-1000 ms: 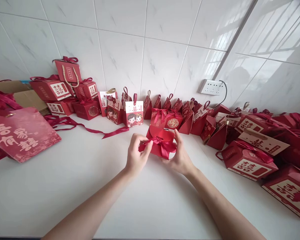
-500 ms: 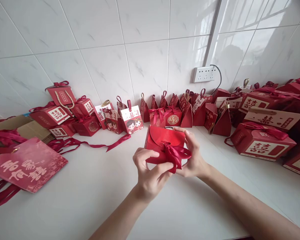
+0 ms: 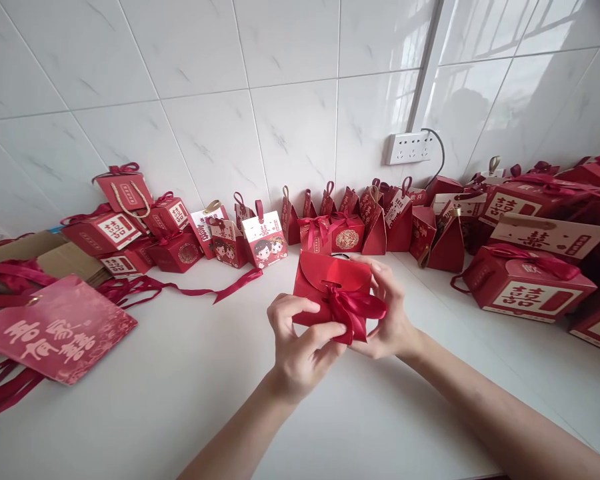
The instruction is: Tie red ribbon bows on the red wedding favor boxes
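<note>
A small red gift box (image 3: 307, 290) with a rounded flap is held above the white table, tilted so its front faces me. A dark red ribbon bow (image 3: 355, 308) is tied through the flap's slot. My left hand (image 3: 300, 347) grips the box's lower left, its thumb and fingers closed at the ribbon's hanging end. Around the box's right side wraps my right hand (image 3: 393, 313), with fingertips at the top right corner and the thumb low behind the bow. The box's back and the fingers under it are hidden.
Stacked red boxes (image 3: 177, 252) stand at back left, and several small gift boxes (image 3: 265, 243) line the tiled wall. Larger boxes (image 3: 530, 293) crowd the right. A pink bag (image 3: 65, 333) lies at left near a loose ribbon (image 3: 237, 285). A power socket (image 3: 410, 148) is on the wall.
Both hands keep their grip on the gift box. The box and bow have shifted very slightly to the right, and the bow's loop has turned a little.
</note>
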A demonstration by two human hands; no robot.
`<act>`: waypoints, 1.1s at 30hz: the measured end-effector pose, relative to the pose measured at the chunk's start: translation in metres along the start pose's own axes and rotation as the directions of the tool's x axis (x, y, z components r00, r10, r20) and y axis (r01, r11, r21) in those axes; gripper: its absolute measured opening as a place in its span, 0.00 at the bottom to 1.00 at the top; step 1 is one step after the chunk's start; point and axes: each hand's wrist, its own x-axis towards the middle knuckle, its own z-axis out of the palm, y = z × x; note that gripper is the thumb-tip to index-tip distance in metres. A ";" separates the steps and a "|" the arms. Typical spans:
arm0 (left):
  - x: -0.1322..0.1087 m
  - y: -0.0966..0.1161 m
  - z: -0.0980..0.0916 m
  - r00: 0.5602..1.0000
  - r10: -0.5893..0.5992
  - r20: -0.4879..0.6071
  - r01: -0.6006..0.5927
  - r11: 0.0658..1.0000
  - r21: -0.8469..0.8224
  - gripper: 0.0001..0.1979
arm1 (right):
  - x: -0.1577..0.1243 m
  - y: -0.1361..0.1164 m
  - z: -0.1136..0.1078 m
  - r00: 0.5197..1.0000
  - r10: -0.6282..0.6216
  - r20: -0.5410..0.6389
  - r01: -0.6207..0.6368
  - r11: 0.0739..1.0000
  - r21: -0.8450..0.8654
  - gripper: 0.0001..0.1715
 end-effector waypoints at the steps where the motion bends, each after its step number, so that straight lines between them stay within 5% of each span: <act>1: 0.000 0.000 0.000 1.000 -0.002 -0.004 0.002 1.000 0.000 0.05 | 0.000 0.000 0.000 1.000 -0.004 -0.002 0.004 1.000 0.004 0.58; 5: 0.000 0.004 0.000 0.997 -0.076 -0.033 0.074 0.996 -0.050 0.02 | 0.000 0.001 -0.001 1.000 -0.007 0.003 0.007 1.000 -0.003 0.57; 7: 0.002 0.003 0.000 0.950 -0.304 -0.070 0.292 0.946 -0.140 0.03 | 0.000 0.003 -0.002 1.000 -0.003 0.008 0.003 1.000 -0.017 0.57; 9: 0.005 -0.004 0.001 0.764 -0.640 -0.080 0.596 0.748 -0.292 0.05 | 0.001 0.004 -0.001 0.995 0.096 -0.005 -0.095 0.995 0.014 0.56; 11: 0.005 -0.016 0.002 0.462 -0.886 -0.033 0.789 0.427 -0.442 0.08 | 0.003 0.004 -0.001 0.924 0.382 -0.029 -0.371 0.910 0.183 0.50; 13: 0.003 -0.028 0.004 0.235 -0.972 0.030 0.839 0.187 -0.512 0.10 | 0.008 0.003 0.000 0.694 0.720 0.035 -0.636 0.589 0.499 0.37; 14: 0.000 -0.033 0.005 0.186 -0.981 0.052 0.846 0.133 -0.516 0.10 | 0.011 0.002 0.000 0.556 0.821 0.130 -0.674 0.354 0.648 0.31; 15: -0.002 -0.036 0.006 0.191 -0.979 0.073 0.850 0.127 -0.511 0.11 | 0.013 0.001 0.000 0.454 0.857 0.245 -0.642 0.124 0.756 0.27; 17: -0.007 -0.035 0.009 0.348 -0.927 0.139 0.836 0.239 -0.494 0.15 | 0.016 0.000 0.001 0.386 0.810 0.441 -0.496 -0.221 0.840 0.23; 20: -0.012 -0.021 0.011 0.646 -0.710 0.279 0.735 0.480 -0.479 0.27 | 0.015 -0.002 0.003 0.429 0.710 0.559 -0.354 -0.437 0.827 0.20; 22: -0.014 -0.013 0.011 0.750 -0.574 0.328 0.659 0.608 -0.442 0.31 | 0.012 -0.002 0.006 0.439 0.678 0.589 -0.333 -0.486 0.808 0.19; 26: -0.013 -0.008 0.010 0.842 -0.457 0.287 0.538 0.752 -0.380 0.30 | 0.008 -0.001 0.009 0.436 0.654 0.618 -0.340 -0.516 0.786 0.22; 33: -0.012 -0.011 0.009 0.861 -0.426 0.278 0.506 0.776 -0.377 0.28 | 0.007 0.001 0.007 0.416 0.634 0.652 -0.368 -0.538 0.758 0.27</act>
